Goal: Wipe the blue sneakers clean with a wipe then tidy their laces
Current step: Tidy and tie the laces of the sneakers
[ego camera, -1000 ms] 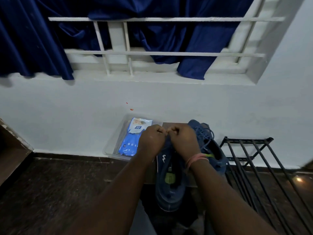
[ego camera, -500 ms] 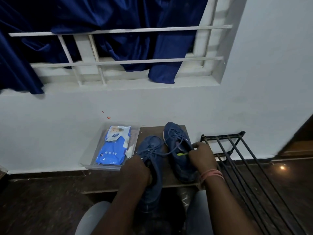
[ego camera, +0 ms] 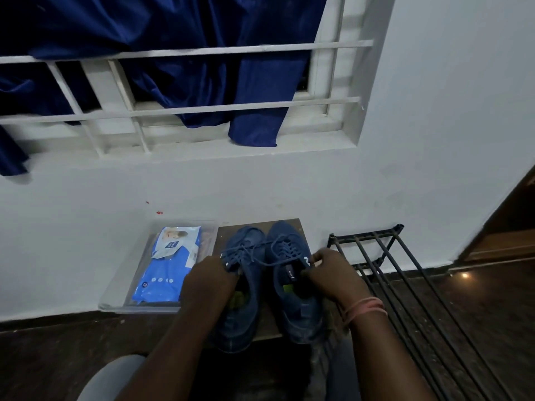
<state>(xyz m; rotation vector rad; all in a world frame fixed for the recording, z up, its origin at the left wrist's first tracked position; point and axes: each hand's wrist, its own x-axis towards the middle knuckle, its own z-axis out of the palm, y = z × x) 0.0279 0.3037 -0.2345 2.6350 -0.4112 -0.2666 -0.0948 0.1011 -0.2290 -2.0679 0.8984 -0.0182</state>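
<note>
White wall and a barred window with a dark blue curtain made up the backdrop, dim light all round. Left hand had its fingers curled into the collar of the left sneaker, gripping it near the tongue. Right hand did the same on the right sneaker, fingers pinching the collar edge on its outer side, thumb tucked inside the opening. A pinkish band sat on that wrist.

Both blue sneakers stood side by side, just about touching, toes pointing at the wall, on a small brown board that served as a tabletop. Their heels hung over its near edge. Laces were tied but loose, with one strand running across from one shoe to the other.

Left of the board, right up against it, was a clear plastic tray holding a blue and white pack of wipes. On the right stood a black metal rack, near the right hand. Dark floor underneath, and grey-clad knees at the bottom of the view.
</note>
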